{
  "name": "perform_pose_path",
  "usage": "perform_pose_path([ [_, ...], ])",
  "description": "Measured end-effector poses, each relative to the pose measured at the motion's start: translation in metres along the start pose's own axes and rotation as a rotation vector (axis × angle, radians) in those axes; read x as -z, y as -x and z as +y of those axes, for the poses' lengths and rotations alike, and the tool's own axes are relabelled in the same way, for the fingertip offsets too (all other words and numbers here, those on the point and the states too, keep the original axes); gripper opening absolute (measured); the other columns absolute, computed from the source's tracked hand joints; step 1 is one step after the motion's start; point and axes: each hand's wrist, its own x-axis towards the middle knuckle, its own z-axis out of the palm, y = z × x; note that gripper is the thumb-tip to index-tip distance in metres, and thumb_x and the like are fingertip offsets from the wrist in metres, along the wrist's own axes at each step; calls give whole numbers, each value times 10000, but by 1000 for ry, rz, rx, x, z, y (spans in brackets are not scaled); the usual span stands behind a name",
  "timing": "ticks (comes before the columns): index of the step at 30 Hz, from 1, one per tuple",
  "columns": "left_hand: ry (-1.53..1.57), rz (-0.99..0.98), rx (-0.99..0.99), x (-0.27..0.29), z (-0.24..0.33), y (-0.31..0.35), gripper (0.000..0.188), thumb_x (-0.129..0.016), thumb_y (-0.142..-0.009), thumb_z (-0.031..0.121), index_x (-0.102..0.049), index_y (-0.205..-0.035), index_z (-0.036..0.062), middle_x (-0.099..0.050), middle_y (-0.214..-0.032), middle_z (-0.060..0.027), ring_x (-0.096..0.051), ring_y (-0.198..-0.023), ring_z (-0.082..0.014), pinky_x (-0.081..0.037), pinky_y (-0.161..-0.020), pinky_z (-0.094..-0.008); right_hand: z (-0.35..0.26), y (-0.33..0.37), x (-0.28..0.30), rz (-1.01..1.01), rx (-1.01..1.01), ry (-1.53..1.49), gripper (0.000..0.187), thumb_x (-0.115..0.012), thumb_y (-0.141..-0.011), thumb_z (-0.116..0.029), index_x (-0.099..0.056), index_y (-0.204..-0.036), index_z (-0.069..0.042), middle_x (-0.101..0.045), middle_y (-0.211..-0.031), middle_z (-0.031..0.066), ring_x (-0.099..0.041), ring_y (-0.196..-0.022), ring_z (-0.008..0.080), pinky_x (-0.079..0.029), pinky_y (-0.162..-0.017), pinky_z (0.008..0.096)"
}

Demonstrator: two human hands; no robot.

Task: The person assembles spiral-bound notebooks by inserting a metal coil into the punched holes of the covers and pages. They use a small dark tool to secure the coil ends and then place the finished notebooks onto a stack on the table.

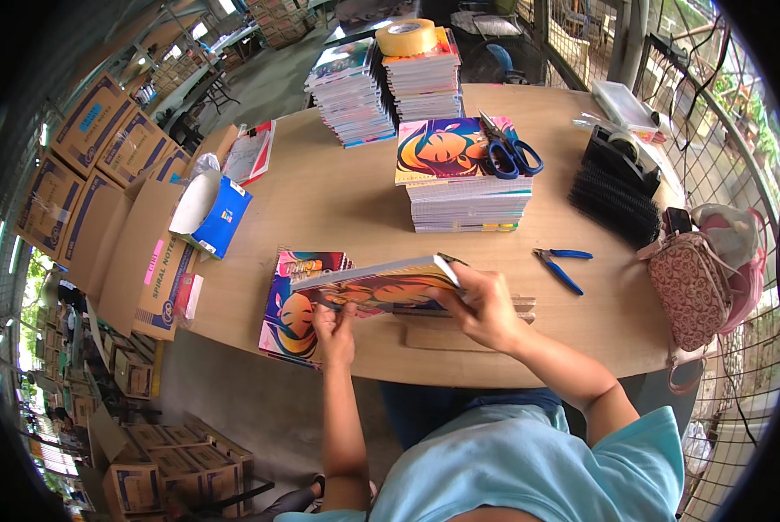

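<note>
Between my hands is a tilted notebook (377, 285) with a colourful illustrated cover and a coil along one edge. My left hand (335, 333) grips its left end from below, thumb up against the cover. At the other end, my right hand (480, 304) pinches the corner. Beneath and to the left, another illustrated notebook (287, 317) lies on the table near its front edge. Partly hidden under the held notebook and my right hand are flat cardboard pieces (442, 337). Farther back stands a stack of notebooks (468, 200), with blue-handled scissors (510, 157) on top.
Blue pliers (564, 268) lie to the right. Beyond them are black plastic coils (613, 204), a tape dispenser (625, 157) and a patterned pouch (687, 278). Two taller notebook stacks (348, 96) stand at the back, one under a tape roll (406, 37). A blue box (220, 217) and cartons (151, 261) are left.
</note>
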Motion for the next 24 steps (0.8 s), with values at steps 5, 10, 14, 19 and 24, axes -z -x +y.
perform_pose_path([
  [5,-274,-308,-159,-55,-4,27,745,-566,-986,404,-238,-1525,8,-271,-1558,-173,-311,-1410,-285,-254,-1155,-422,18,58,58,44,-127,115,336,-630,-924,-105,-567,-1242,-20,-563,-1247,212,-536,-1161,378,-455,-930,412],
  [10,25,-231,-47,-97,-12,38,832,-654,-931,419,-238,-1512,-8,-392,-1443,-158,-424,-1294,-254,-333,-1088,-390,72,121,52,44,-308,-290,664,-353,-1046,-312,-51,-1564,-25,-10,-1643,168,-15,-1517,273,-42,-1209,392],
  [14,124,-174,13,-83,-29,29,774,-726,-904,307,-307,-1477,-2,-522,-1224,-60,-526,-1075,-131,-420,-947,-276,90,75,103,-217,-181,-66,538,-478,-969,-175,-392,-1478,-24,-243,-1596,198,-199,-1492,271,-180,-1202,412],
  [19,-218,21,-259,-103,-6,28,1027,-746,-842,471,-149,-1541,15,-338,-1417,-152,-380,-1280,-255,-297,-1085,-413,206,36,197,373,-422,1261,170,-766,-743,-170,-667,-848,-78,-543,-1057,110,-523,-1009,313,-456,-783,474],
  [24,-775,25,-674,-139,67,33,732,-743,-845,318,-408,-1442,57,-368,-1459,-188,-327,-1376,-335,-197,-1156,-496,191,48,189,170,-160,1061,126,-722,-774,-82,-627,-848,-49,-554,-987,105,-543,-958,286,-449,-762,458],
])
